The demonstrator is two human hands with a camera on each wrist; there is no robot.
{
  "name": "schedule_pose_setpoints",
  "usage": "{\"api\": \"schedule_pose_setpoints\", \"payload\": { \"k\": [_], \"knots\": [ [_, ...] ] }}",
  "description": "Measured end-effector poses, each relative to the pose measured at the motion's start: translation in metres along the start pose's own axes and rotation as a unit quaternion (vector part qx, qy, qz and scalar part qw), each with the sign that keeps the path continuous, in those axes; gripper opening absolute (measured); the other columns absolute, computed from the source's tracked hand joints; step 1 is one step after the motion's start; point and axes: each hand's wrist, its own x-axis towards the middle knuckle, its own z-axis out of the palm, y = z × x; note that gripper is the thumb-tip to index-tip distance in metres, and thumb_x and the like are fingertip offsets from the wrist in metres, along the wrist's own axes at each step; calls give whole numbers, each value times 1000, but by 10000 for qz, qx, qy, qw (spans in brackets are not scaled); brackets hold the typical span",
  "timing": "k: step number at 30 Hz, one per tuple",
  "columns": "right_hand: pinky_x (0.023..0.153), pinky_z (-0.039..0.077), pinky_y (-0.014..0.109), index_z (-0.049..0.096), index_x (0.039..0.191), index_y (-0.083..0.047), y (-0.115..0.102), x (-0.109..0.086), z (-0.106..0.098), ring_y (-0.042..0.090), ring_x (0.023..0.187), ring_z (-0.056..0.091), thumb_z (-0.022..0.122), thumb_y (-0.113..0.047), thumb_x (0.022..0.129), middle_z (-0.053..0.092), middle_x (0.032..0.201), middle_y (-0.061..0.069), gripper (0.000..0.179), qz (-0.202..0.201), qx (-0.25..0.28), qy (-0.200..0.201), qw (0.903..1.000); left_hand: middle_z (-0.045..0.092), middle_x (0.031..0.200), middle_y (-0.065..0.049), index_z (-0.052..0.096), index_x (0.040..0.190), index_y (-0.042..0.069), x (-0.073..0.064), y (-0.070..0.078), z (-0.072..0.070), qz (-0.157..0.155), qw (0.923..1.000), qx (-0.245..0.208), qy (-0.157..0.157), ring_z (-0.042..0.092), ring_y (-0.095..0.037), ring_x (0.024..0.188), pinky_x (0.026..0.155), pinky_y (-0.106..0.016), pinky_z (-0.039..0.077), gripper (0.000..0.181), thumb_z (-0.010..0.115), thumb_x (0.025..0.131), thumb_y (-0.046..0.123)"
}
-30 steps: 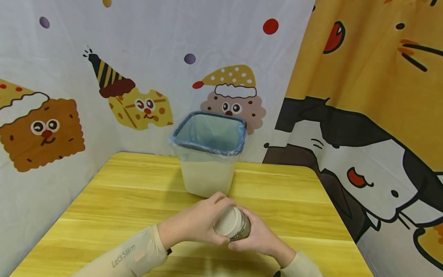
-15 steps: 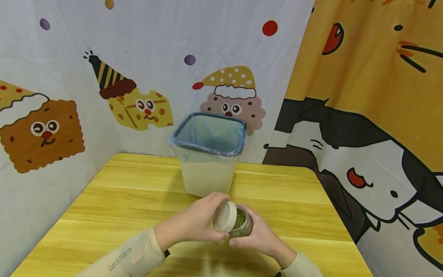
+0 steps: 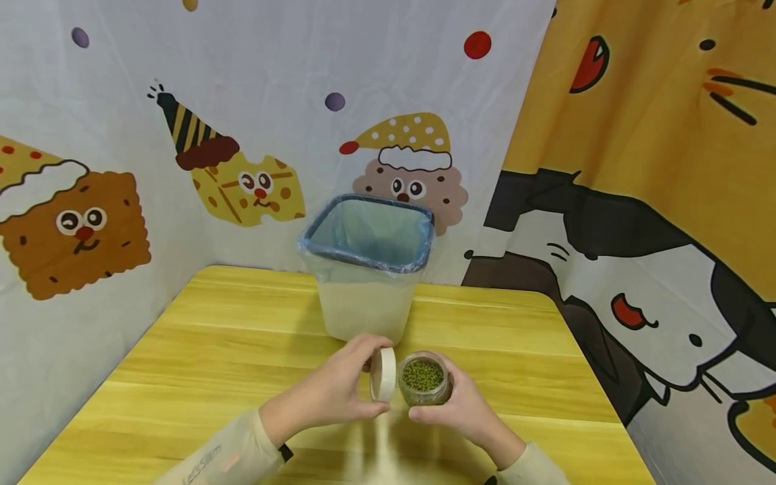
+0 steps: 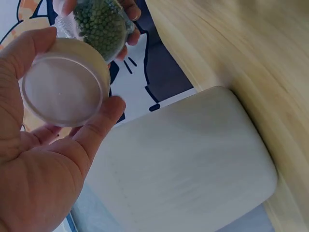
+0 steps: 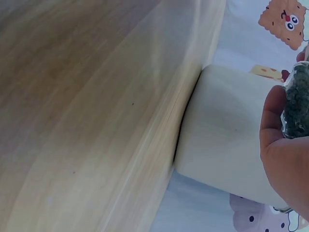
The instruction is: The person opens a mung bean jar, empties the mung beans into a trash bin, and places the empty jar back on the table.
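Observation:
In the head view my left hand [image 3: 330, 391] pinches a pale round lid [image 3: 384, 375] by its edge, tilted onto its side. The left wrist view shows the flat face of the lid [image 4: 63, 91] between thumb and fingers. Just right of it, my right hand [image 3: 463, 411] grips a clear jar [image 3: 426, 399], its mouth uncovered and tipped toward the head camera. Small green beans [image 3: 422, 375] fill much of the jar. A narrow gap separates lid and jar. In the right wrist view, fingers wrap the jar [image 5: 297, 104] at the right edge.
A cream bin [image 3: 364, 306] lined with a bluish plastic bag [image 3: 388, 232] stands behind the hands on the yellow wood-grain table [image 3: 242, 350]. White cloth with cartoon prints [image 3: 254, 60] hangs behind and to the left, and a yellow printed cloth [image 3: 642, 135] at the right.
The lid sat over the jar's mouth a second ago. My left hand has lifted it off and moved it left, turning it on edge, so the green beans now show.

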Motion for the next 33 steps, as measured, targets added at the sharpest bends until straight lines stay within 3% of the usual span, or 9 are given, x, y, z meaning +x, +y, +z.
{"api": "schedule_pose_setpoints", "payload": {
  "k": [3, 6, 9, 15, 23, 28, 33],
  "knots": [
    [106, 56, 28, 54, 153, -16, -1, -1, -1, 19, 122, 69, 93, -7, 77, 65, 143, 16, 87, -6, -71, 78, 9999, 57, 145, -14, 45, 151, 1, -3, -1, 2, -307, 9995, -107, 50, 66, -24, 123, 108, -37, 58, 91, 95, 77, 17],
    [106, 56, 27, 54, 153, -16, -2, -2, -3, 18, 123, 68, 94, -7, 77, 65, 143, 16, 87, 29, -102, 161, 9998, 56, 144, -14, 43, 151, 0, -7, -1, 5, -624, 9964, -564, 105, 65, -26, 125, 111, -37, 56, 91, 94, 77, 10],
    [105, 57, 27, 53, 154, -16, -5, -4, -6, 18, 124, 68, 94, -8, 77, 64, 145, 15, 88, 123, -161, 316, 9993, 54, 143, -16, 40, 153, 0, -12, -2, 7, -857, 9901, -1088, 230, 64, -30, 126, 111, -37, 55, 93, 93, 76, 5],
    [99, 59, 28, 51, 155, -21, -15, -8, -16, 19, 125, 66, 95, -10, 78, 63, 146, 11, 88, 315, -585, 841, 9942, 51, 148, -17, 39, 156, 3, -20, -8, 4, -1359, 9747, -1626, 715, 59, -35, 133, 112, -40, 55, 96, 93, 77, 2],
    [96, 60, 28, 50, 155, -21, -28, -16, -26, 26, 128, 64, 96, -13, 78, 61, 147, 12, 90, 467, -801, 1249, 9878, 53, 152, -21, 38, 157, 5, -40, -27, -12, -2214, 9495, -1735, 1390, 65, -36, 132, 105, -40, 60, 97, 95, 79, 10],
    [96, 60, 27, 51, 155, -21, -31, -19, -32, 19, 125, 66, 95, -12, 80, 62, 146, 11, 88, 403, -829, 1357, 9864, 55, 150, -22, 38, 157, 5, -52, -39, -23, -2457, 9449, -1430, 1625, 65, -38, 133, 104, -42, 60, 96, 95, 80, 15],
    [97, 60, 27, 51, 155, -19, -32, -20, -35, 14, 123, 67, 94, -11, 81, 63, 145, 12, 86, 331, -806, 1361, 9869, 48, 154, -25, 35, 159, -1, -64, -56, -37, -2601, 9433, -1137, 1719, 58, -45, 139, 112, -49, 53, 97, 93, 83, 16]
  ]
}}
